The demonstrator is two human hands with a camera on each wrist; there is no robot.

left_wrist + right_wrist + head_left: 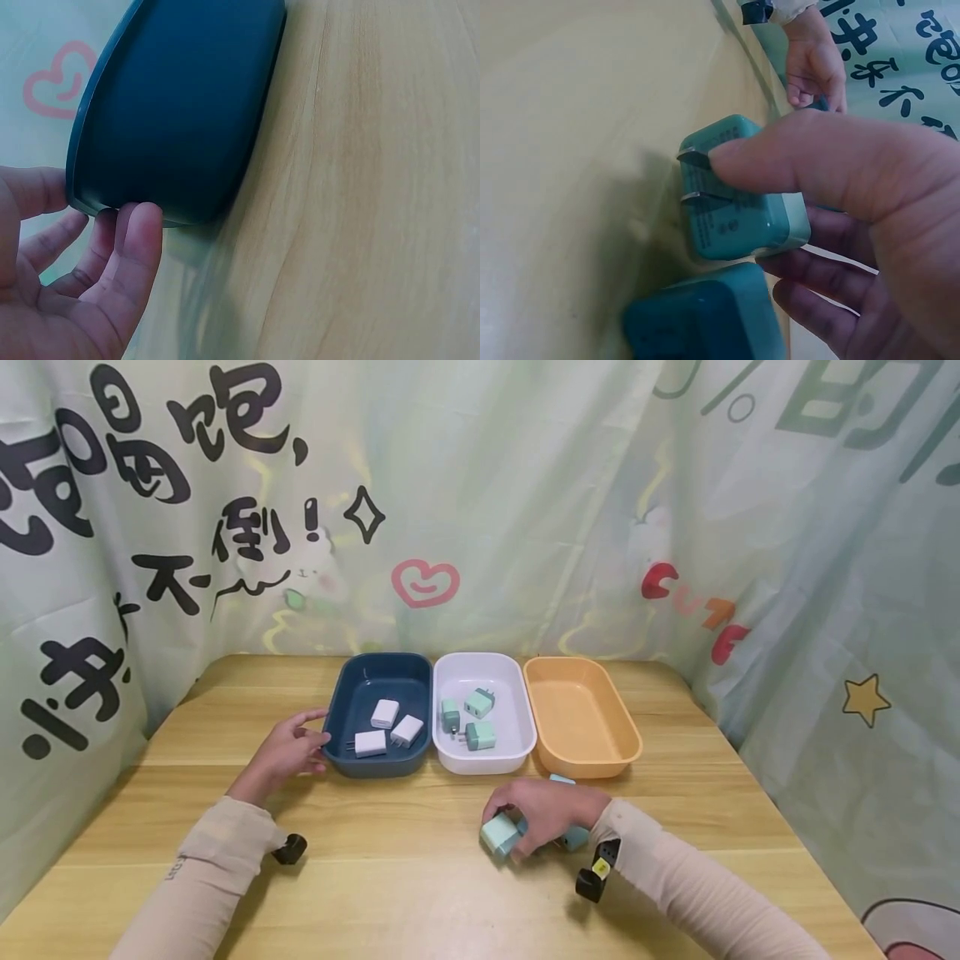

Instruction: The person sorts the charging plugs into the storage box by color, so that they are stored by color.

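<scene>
My right hand point(551, 810) pinches a mint-green plug charger point(500, 835) between thumb and fingers, low over the table in front of the trays. Its two metal prongs show beside the thumb in the right wrist view. Just by it is a bluer charger point(705, 319), and more blue chargers point(576, 837) lie partly hidden by the hand. My left hand point(288, 747) touches the left end of the dark blue tray point(180, 112), fingertips against the rim. Three white plug chargers point(371, 743) lie in that tray.
The white tray point(483, 764) stands in the middle and holds three green chargers point(480, 735). To its right is the orange tray point(581, 714). All three stand side by side on the wooden table point(390, 877), before a printed curtain point(510, 510).
</scene>
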